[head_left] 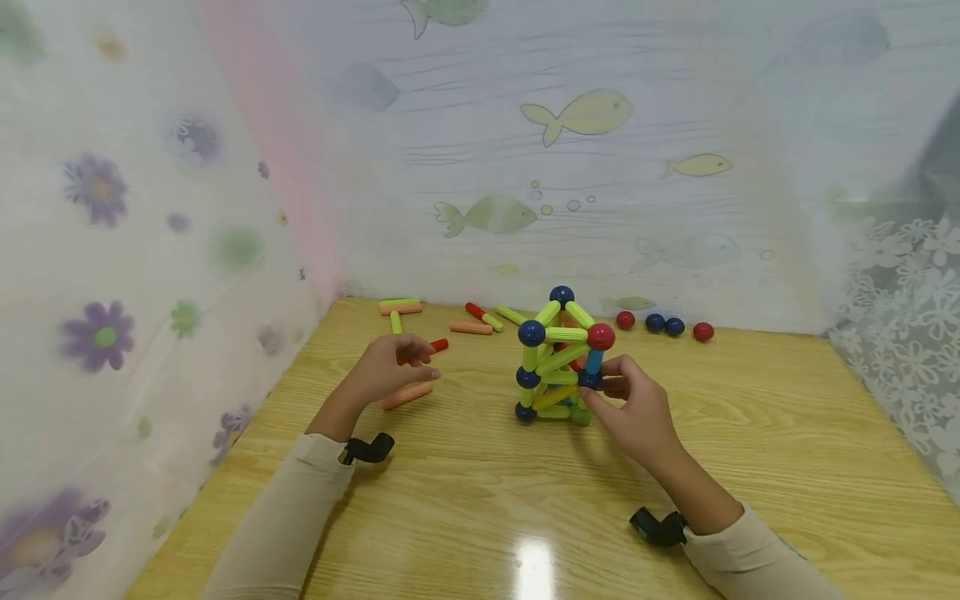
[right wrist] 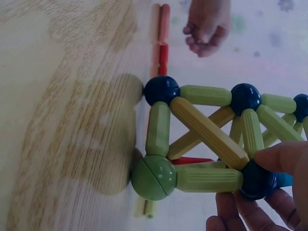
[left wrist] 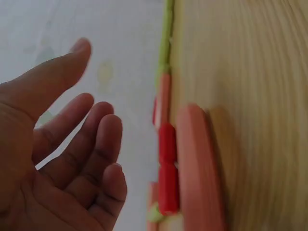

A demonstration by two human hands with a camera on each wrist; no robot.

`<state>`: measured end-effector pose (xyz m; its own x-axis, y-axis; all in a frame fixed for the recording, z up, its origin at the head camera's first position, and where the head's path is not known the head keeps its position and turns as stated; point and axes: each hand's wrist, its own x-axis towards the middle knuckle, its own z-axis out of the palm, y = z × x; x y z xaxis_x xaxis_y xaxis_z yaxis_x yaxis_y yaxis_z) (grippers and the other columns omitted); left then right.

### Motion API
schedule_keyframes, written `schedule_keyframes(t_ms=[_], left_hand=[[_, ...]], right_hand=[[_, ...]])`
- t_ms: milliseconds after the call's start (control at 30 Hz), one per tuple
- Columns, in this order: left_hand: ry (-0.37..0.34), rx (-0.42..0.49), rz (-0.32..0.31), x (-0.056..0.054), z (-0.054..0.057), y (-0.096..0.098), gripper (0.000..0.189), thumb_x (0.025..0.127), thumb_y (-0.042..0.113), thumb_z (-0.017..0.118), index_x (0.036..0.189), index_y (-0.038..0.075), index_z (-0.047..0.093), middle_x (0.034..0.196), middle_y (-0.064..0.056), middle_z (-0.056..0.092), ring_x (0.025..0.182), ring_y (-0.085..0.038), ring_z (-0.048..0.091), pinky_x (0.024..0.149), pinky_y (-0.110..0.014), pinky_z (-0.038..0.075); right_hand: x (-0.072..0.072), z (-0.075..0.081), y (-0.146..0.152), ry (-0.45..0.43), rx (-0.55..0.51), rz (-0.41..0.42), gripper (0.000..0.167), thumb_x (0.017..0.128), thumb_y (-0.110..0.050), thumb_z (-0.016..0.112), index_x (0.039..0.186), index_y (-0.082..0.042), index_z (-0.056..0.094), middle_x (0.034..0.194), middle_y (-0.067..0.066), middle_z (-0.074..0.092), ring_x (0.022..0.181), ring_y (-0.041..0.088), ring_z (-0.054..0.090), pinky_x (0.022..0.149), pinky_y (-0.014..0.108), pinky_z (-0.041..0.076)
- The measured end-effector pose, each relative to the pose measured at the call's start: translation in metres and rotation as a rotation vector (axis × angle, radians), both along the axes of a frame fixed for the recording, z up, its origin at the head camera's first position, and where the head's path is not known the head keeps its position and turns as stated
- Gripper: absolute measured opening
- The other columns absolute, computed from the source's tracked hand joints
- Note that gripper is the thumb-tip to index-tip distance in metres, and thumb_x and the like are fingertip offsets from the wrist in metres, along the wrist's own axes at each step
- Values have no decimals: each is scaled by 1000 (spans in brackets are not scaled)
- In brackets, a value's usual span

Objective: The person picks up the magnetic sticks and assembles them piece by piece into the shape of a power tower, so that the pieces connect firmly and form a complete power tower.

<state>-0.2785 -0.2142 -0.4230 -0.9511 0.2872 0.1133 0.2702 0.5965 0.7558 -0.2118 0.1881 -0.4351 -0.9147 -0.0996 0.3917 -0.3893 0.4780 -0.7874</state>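
Note:
A tower of magnetic rods and balls stands on the table, mostly yellow-green rods joined by dark blue balls, with one red ball at an upper corner. My right hand pinches a dark blue ball on the tower's right side between thumb and fingers. A green ball sits at the base below it. To the left, my left hand hovers with fingers loosely bent and nothing in it. Near it in the left wrist view lie an orange rod and a red rod.
Behind the tower, to its right, sit loose red balls and dark blue balls. More rods, among them an orange one, lie along the table's back. Patterned fabric rises behind and at both sides.

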Motion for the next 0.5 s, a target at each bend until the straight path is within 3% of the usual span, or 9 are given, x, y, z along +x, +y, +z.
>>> schedule_keyframes(t_ms=[167, 500], left_hand=[[-112, -33, 11, -6, -13, -13, 46, 82, 36, 89, 114, 7, 72, 100, -4, 69, 90, -20, 65, 83, -35, 54], [-146, -29, 39, -9, -21, -18, 46, 83, 38, 88, 114, 9, 71, 103, -5, 69, 92, -21, 65, 86, -37, 54]], right_hand=[[0, -1, 0, -6, -9, 10, 27, 95, -22, 77, 114, -11, 60, 116, 8, 72, 103, 29, 76, 90, 54, 60], [0, -1, 1, 11, -8, 8, 27, 95, -21, 77, 113, -11, 60, 115, 7, 72, 102, 28, 76, 89, 52, 61]])
